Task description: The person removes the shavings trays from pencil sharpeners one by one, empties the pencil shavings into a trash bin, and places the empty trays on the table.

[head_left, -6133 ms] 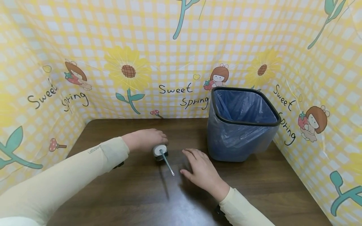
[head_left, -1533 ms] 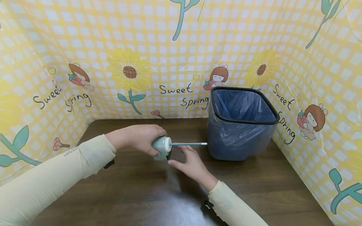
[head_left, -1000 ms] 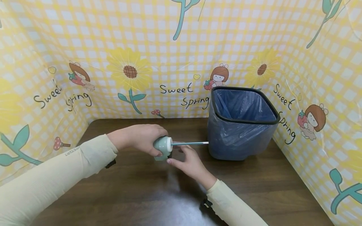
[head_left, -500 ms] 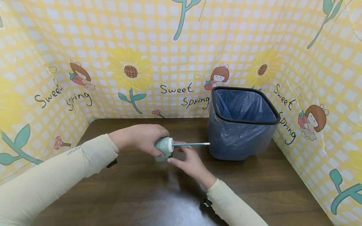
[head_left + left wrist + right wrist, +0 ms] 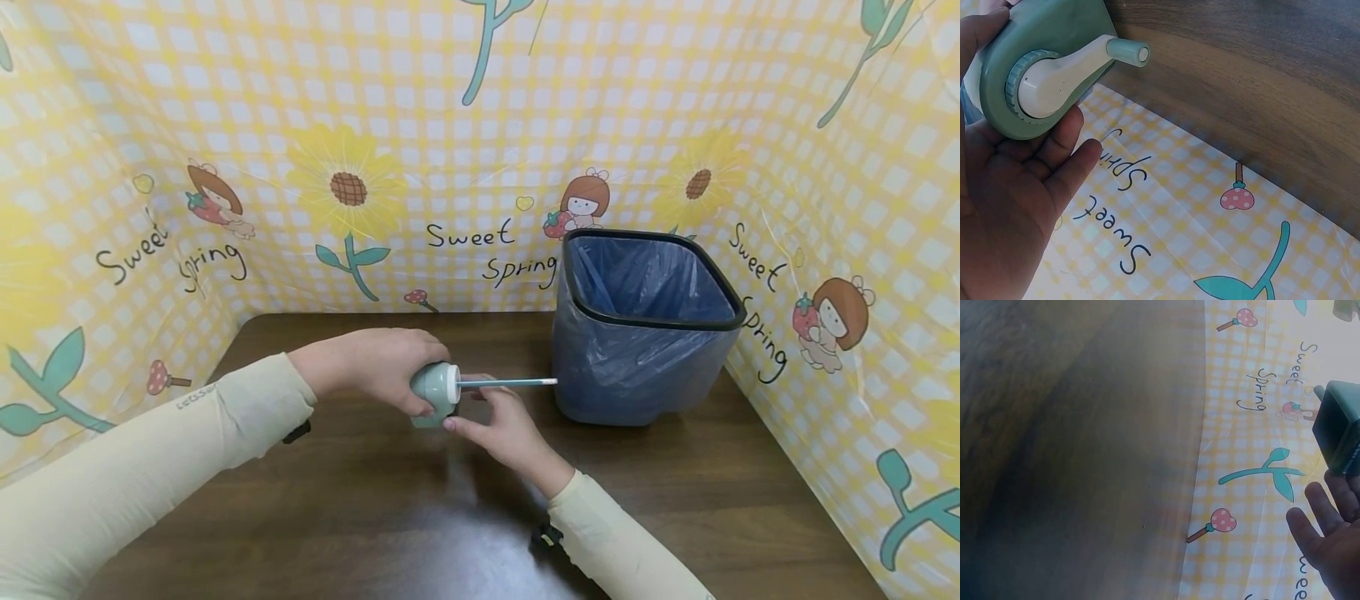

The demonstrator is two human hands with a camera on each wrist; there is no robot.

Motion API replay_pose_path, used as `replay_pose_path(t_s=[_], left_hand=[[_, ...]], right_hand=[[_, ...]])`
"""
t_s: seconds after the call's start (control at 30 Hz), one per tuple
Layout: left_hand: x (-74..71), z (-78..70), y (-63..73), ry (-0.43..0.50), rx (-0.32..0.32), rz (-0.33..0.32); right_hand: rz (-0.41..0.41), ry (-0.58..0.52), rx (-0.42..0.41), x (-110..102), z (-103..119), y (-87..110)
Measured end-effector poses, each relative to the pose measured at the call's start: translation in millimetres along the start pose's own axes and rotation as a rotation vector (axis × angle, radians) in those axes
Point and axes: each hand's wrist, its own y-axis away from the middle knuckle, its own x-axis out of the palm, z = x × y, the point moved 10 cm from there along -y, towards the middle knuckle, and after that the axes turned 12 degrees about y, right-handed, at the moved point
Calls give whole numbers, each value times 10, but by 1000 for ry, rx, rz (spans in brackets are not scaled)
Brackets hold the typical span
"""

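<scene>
A light green crank pencil sharpener (image 5: pixel 433 387) with a white front collar is tipped so that a blue pencil (image 5: pixel 510 382) in it points right. My left hand (image 5: pixel 378 367) grips the sharpener's body from above, thumb on the near side. The left wrist view shows the white crank (image 5: pixel 1063 75) with its green knob beside my left palm. My right hand (image 5: pixel 517 437) is at the lower front of the sharpener, its thumb near the lower corner and fingers behind the pencil. In the right wrist view, fingers reach the dark base; the exact contact is partly hidden.
A trash bin (image 5: pixel 637 375) with a black rim and blue liner stands to the right, near the pencil's eraser end. A brown wooden table (image 5: pixel 360 517) lies below. Yellow checked cloth (image 5: pixel 465 150) encloses the back and sides.
Six seconds ago the pencil pointed toward me and my right hand was apart from the sharpener. The sharpener has since turned, pointing the pencil right, and my right hand has come to its front.
</scene>
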Motion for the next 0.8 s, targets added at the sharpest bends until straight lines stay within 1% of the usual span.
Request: replay_pose_path(t_s=[0.2,0.33,0.47,0.63,0.8], left_hand=[[18,9,-1,17,5,13],[21,-2,6,10,12,7],[24,-13,10,-3,4,5],[53,4,4,6,-6,21],[81,14,0,20,-1,33]], right_hand=[[4,-18,-10,-5,-3,-14],[18,0,21,-1,-29,4],[23,17,46,5,-55,22],[21,26,36,22,-62,21],[32,33,24,25,-54,21]])
